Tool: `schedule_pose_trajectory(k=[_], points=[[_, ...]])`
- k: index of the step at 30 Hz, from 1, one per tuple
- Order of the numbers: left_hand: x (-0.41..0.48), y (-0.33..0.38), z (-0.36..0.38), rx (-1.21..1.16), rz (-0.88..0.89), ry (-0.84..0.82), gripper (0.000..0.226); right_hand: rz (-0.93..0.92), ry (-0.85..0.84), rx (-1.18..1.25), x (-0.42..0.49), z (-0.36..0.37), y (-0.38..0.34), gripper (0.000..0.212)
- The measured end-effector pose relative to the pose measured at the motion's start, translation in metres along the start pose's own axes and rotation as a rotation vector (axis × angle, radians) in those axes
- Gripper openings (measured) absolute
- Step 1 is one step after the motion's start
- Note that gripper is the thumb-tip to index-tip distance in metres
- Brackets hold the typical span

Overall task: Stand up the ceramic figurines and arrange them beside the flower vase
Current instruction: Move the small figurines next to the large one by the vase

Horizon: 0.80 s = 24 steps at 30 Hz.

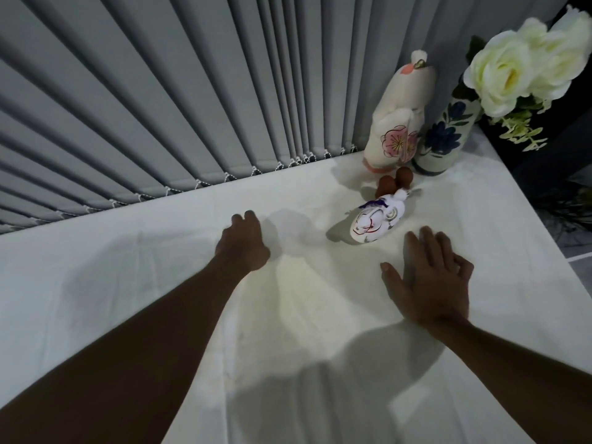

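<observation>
presently on its side: small white glazed ceramic figurine with red and purple painted lines (pixel 373 223), lying on the white cloth-covered table (pixel 160 299), painted face toward the camera, near the two upright pieces but apart from them. just behind it, two small brown rounded pieces (pixel 395 181); what they are cannot be told.

already upright: tall cream ceramic figurine with a pink blossom painted on its front (pixel 397 123), touching or just beside the white ceramic vase with blue flower pattern (pixel 445 136), which holds pale cream artificial roses (pixel 509 68).

right hand (pixel 429 280): flat and palm-down, fingers spread wide, empty, near the fallen figurine on its near right. left hand (pixel 243 241): fingers loosely curled, holding nothing, resting well to the figurine's left.

step in hand, by judgement: righting the small figurine. best taken by the body from both sides, tipped up onto its base, then set down gently just left of the tall figurine, clear of the brown pieces. glaze looks slippery; a firm but light pinch is advised.

backdrop: grey vertical blind slats (pixel 160 107).
</observation>
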State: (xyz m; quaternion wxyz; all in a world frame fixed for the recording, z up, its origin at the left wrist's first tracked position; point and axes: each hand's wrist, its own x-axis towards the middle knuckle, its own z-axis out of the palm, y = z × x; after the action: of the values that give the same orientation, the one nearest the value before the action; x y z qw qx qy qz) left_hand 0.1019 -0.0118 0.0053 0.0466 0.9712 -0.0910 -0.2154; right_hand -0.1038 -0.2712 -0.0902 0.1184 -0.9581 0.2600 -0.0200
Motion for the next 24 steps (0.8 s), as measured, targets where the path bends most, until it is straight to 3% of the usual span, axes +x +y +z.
schedule_pose_trajectory(k=[3, 7, 18, 24], points=[[0.011, 0.03, -0.002, -0.256, 0.132, 0.102, 0.032, 0.018, -0.003, -0.002, 0.0, 0.0, 0.0, 0.083], [0.014, 0.064, 0.006, -0.594, 0.146, 0.075, 0.036, 0.032, -0.02, -0.001, 0.001, 0.001, -0.001, 0.084], [0.026, 0.103, 0.027, -0.647, 0.318, 0.103, 0.033, -0.015, 0.072, -0.001, 0.001, 0.008, 0.004, 0.079], [0.034, 0.112, 0.022, -0.451, 0.352, 0.055, 0.026, -0.017, 0.085, -0.015, 0.0, 0.008, 0.004, 0.078]])
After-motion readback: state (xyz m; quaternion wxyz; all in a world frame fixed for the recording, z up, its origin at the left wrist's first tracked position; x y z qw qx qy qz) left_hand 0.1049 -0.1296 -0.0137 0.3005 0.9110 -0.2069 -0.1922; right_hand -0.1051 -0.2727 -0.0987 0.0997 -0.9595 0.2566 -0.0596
